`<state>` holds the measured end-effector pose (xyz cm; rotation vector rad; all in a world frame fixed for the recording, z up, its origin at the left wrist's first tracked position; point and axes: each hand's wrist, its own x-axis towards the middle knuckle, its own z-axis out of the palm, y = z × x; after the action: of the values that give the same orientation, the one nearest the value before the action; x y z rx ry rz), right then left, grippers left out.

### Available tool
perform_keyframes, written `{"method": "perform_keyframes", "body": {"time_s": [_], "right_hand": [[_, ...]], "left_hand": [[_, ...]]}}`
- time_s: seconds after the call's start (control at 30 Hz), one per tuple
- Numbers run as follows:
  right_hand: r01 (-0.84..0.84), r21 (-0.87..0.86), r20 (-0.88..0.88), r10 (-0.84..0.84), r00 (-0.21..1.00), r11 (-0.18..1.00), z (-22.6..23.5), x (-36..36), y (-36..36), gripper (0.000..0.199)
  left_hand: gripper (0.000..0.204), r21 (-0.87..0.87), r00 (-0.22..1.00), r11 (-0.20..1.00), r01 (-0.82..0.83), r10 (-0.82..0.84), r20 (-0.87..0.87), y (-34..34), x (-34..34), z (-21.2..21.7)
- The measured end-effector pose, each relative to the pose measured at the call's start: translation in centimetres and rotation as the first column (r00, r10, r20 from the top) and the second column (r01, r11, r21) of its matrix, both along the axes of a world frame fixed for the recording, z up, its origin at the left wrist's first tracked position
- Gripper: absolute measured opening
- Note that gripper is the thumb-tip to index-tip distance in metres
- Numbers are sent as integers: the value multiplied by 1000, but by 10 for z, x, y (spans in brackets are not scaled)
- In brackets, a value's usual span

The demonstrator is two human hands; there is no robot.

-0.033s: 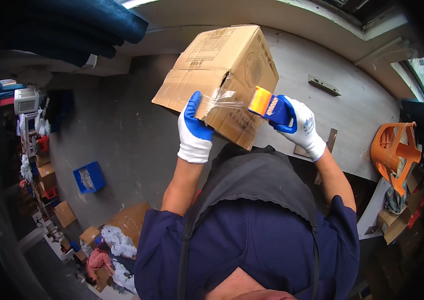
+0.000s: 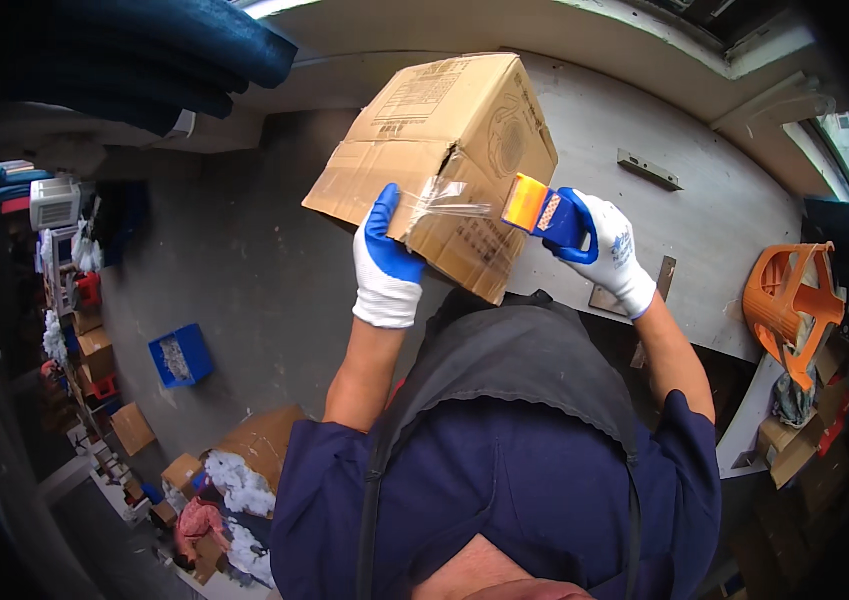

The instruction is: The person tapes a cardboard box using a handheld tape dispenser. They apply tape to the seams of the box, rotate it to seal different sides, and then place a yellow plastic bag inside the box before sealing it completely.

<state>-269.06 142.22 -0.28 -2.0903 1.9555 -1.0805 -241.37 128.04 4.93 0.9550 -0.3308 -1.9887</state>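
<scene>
The left hand grips the lower edge of the cardboard carton, tilted just beyond it, apparently to brace the corner; the right hand is closed around a tape dispenser, apparently held off to tension the clear tape between the hands.

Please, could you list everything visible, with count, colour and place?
Cardboard box: one, brown, upper centre
Tape: at least one strip, clear, on box
Tape dispenser: one, orange and blue, right of box
Worktop: one, grey, centre right
Metal bar: one, grey, on worktop
Plastic stool: one, orange, right
Bin: one, blue, left
Rolls: several, dark blue, upper left
Smaller boxes: several, brown, lower left
Fluffy material: heaps, white, lower left
Person: one clearly visible, pink clothing, lower left
Apron: one, black, lower centre
Left hand: one, gloved white and blue, touching box
Right hand: one, gloved white and blue, around dispenser
</scene>
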Motion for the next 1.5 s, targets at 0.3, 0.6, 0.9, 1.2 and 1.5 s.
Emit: {"method": "perform_keyframes", "body": {"time_s": [0.3,0.6,0.9,1.2,1.5], "right_hand": [[49,171,28,-55,998,984,-76,-43,34,71],[55,338,192,-126,973,940,-149,-17,35,67],[-6,439,457,-218,862,898,-125,0,31,75],[82,390,371,-238,897,917,-8,-68,89,73],[227,483,391,-440,809,846,-31,-70,108,71]], "left_hand": [[51,119,986,993,27,-7,-166,-30,46,-6],[58,202,999,978,-45,43,13,-39,67,-51],[61,-239,878,953,188,-55,475,-21,48,-6],[56,-330,790,820,468,-221,571,-9,16,35],[37,-339,910,848,407,-347,226,-53,-28,-19]]}}
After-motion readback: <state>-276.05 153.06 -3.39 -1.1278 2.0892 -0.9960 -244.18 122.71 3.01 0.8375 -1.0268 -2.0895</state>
